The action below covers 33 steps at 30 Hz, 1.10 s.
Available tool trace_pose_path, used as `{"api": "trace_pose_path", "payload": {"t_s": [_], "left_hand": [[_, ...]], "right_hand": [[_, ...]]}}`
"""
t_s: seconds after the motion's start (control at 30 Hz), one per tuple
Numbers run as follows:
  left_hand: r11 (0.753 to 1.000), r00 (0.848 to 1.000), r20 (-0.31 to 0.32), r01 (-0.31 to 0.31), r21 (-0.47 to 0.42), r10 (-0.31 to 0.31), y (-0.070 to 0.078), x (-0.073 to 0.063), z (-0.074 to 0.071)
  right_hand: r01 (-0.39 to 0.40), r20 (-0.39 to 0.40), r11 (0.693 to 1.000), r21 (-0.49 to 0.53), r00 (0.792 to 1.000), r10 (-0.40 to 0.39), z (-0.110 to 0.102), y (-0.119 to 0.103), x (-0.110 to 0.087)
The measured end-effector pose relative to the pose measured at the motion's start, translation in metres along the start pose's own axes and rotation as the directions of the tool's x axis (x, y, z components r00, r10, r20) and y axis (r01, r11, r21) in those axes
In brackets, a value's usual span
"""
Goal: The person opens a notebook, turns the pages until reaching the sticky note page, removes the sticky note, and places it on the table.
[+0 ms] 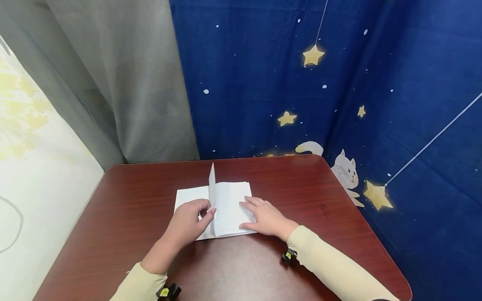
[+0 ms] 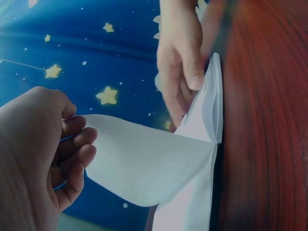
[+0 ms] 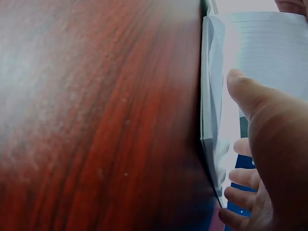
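An open notebook (image 1: 232, 213) with white lined pages lies on the table. One page (image 1: 212, 186) stands nearly upright at the spine. My left hand (image 1: 190, 219) pinches that page's near edge between thumb and fingers; in the left wrist view the lifted page (image 2: 139, 159) curves away from the left hand's curled fingers (image 2: 72, 144). My right hand (image 1: 266, 218) rests on the right-hand pages with fingers spread. From the right wrist, the thumb (image 3: 245, 89) lies over the lined paper near the notebook's edge (image 3: 207, 86).
The dark red wooden table (image 1: 135, 225) has rounded corners. Behind it hang a grey curtain (image 1: 150, 83) and a blue curtain (image 1: 256, 83) printed with stars and a cat. A white wall (image 1: 30, 179) stands at the left.
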<state>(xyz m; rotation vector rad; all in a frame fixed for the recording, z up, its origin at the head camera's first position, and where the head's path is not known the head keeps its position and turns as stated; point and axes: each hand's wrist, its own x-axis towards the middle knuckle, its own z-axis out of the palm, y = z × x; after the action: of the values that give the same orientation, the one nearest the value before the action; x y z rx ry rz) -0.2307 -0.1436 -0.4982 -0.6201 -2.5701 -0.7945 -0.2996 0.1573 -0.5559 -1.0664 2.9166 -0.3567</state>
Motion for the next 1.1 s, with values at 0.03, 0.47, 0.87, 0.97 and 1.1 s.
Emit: {"api": "trace_pose_path", "payload": {"t_s": [0.03, 0.47, 0.87, 0.97, 1.1], "left_hand": [[1.000, 1.000, -0.007, -0.006, 0.000, 0.006, -0.001, -0.001, -0.002], [0.999, 0.999, -0.052, 0.017, 0.035, -0.015, -0.020, -0.014, -0.017], [0.995, 0.995, -0.021, 0.099, 0.017, -0.099, -0.028, -0.027, -0.028], [0.994, 0.993, -0.011, 0.114, 0.002, -0.114, -0.031, -0.030, -0.030], [0.991, 0.991, 0.001, 0.134, -0.013, -0.134, -0.035, -0.034, -0.031]], "right_hand": [[0.004, 0.004, 1.000, -0.002, 1.000, -0.004, 0.001, 0.000, 0.000], [0.008, 0.035, 0.999, -0.032, 0.999, -0.007, 0.006, 0.003, -0.001], [-0.004, 0.039, 1.000, -0.021, 0.999, 0.005, 0.004, 0.002, -0.002], [-0.004, 0.037, 1.000, -0.022, 0.999, 0.005, 0.003, 0.002, -0.002], [-0.004, 0.038, 1.000, -0.023, 0.999, 0.005, 0.003, 0.002, -0.001]]}}
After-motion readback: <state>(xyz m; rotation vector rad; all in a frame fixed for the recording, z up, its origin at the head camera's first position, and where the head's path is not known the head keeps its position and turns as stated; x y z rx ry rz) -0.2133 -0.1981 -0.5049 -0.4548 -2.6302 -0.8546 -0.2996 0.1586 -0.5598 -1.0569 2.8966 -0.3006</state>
